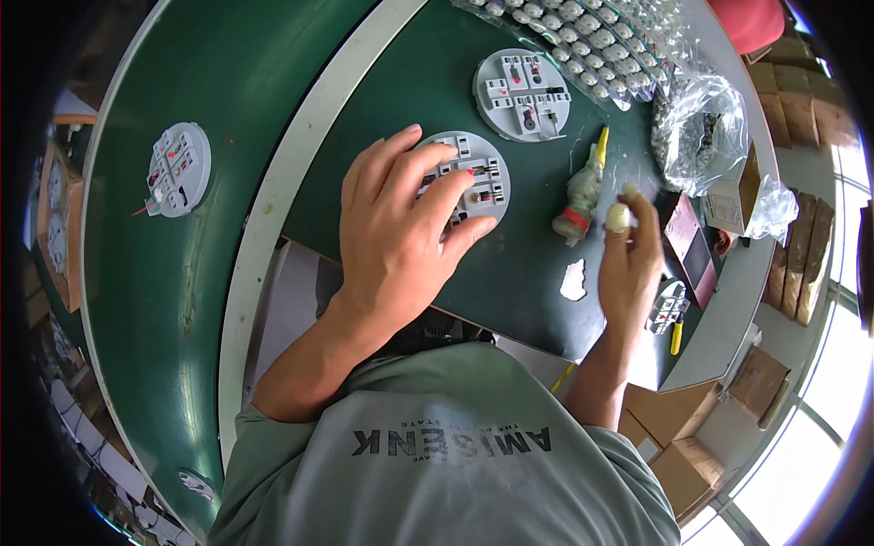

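Observation:
A round light-grey plastic plate (496, 162) with raised holders and small red and black parts lies on the table. My left hand (396, 232) arches over its left side with the fingers apart, the index fingertip by a red part. To the right, my right hand (635, 259) is held above the table, fingers curled and pale covers on the thumb and a fingertip. The thumb and finger are close together; whether something small is between them is hidden. Left of that hand lies a squeeze bottle (583, 196) with a yellow nozzle and a red band.
Another round plate (523, 96) lies behind. A tray of white domed parts (583, 36) and a clear plastic bag (701, 132) are at the back right. A yellow-handled tool (676, 337) lies right. One plate (179, 170) sits on the green belt (246, 82) at left.

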Available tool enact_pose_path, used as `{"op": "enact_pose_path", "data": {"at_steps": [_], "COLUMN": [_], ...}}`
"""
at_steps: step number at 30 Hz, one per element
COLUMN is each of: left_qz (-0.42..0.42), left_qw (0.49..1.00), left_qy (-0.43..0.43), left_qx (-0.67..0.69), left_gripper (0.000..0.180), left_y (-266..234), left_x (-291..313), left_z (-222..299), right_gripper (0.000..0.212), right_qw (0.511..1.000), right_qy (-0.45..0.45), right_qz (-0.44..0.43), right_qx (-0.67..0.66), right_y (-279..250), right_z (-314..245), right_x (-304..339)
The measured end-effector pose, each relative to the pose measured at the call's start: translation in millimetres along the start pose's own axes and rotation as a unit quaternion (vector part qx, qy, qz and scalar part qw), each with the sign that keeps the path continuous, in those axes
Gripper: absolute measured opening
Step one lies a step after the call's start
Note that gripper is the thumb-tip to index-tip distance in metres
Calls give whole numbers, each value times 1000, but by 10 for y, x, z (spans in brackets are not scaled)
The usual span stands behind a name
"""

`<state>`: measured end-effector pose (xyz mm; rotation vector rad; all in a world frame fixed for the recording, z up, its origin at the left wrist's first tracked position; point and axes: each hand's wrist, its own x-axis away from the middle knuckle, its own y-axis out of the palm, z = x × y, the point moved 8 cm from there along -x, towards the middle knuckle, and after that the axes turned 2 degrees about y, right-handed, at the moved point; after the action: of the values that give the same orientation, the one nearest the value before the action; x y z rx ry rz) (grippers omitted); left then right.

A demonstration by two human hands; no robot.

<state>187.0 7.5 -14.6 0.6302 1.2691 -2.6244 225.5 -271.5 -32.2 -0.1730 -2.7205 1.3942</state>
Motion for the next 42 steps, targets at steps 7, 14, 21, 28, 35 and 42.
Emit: {"op": "enact_pose_path", "data": {"at_steps": [7, 14, 21, 28, 35, 42], "left_qz": [-19, -71, -60, -192, -162, -69], "left_qw": [999, 995, 995, 981, 976, 822], "left_qy": [11, 54, -75, -34, -7, -339], "left_qx": [-43, -43, 36, 1, 148, 453], "left_gripper": [18, 27, 72, 82, 57, 46], "left_y": [78, 169, -181, 57, 4, 115], "left_x": [-181, -286, -166, -263, -356, -158], "left_z": [114, 130, -124, -31, -149, -616], "right_gripper": [35, 40, 48, 44, 34, 34], "right_qw": [975, 992, 983, 977, 962, 969], "right_qy": [-45, -22, -38, 34, 70, 51], "right_qz": [187, 122, 71, 147, 218, 194], "right_qx": [-111, -4, 165, 152, -147, -141], "right_y": [-652, -725, -393, -457, -566, -548], "right_z": [345, 916, 1269, 1317, 1439, 1597], "right_x": [-820, -2004, -2295, -2238, -2194, -2296]}}
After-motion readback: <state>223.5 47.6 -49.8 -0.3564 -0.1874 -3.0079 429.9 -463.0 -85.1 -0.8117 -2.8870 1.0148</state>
